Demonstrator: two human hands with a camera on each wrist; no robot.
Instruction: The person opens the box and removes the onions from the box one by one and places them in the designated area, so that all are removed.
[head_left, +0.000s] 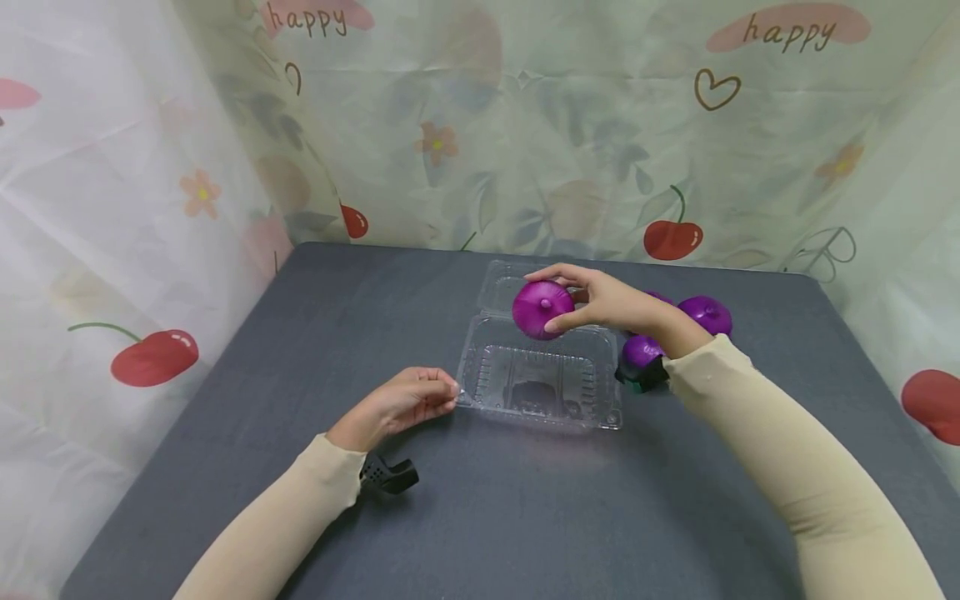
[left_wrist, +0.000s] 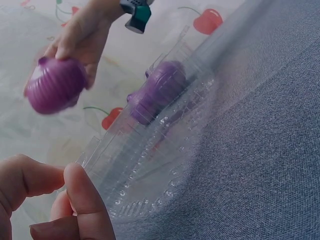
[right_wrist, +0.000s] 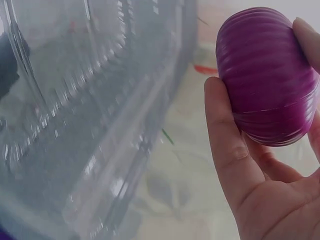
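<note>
A purple onion [head_left: 542,308] is in my right hand [head_left: 611,302], held between thumb and fingers above the back part of a clear plastic clamshell container [head_left: 525,367]. The right wrist view shows this onion [right_wrist: 267,75] from the side, smooth and ridged. The container stands with its lid [head_left: 498,287] folded back away from me. My left hand [head_left: 401,404] pinches the container's front left corner with thumb and fingers. In the left wrist view, purple onions [left_wrist: 162,87] show through the container's clear wall, beyond it.
Right of the container lie more purple onions, one farther right [head_left: 707,314], one nearer [head_left: 642,350], another partly hidden behind my right wrist. Black wrist cameras sit under both sleeves, the left one [head_left: 390,475] close to the grey tabletop [head_left: 487,517]. Printed curtains [head_left: 525,150] enclose the table.
</note>
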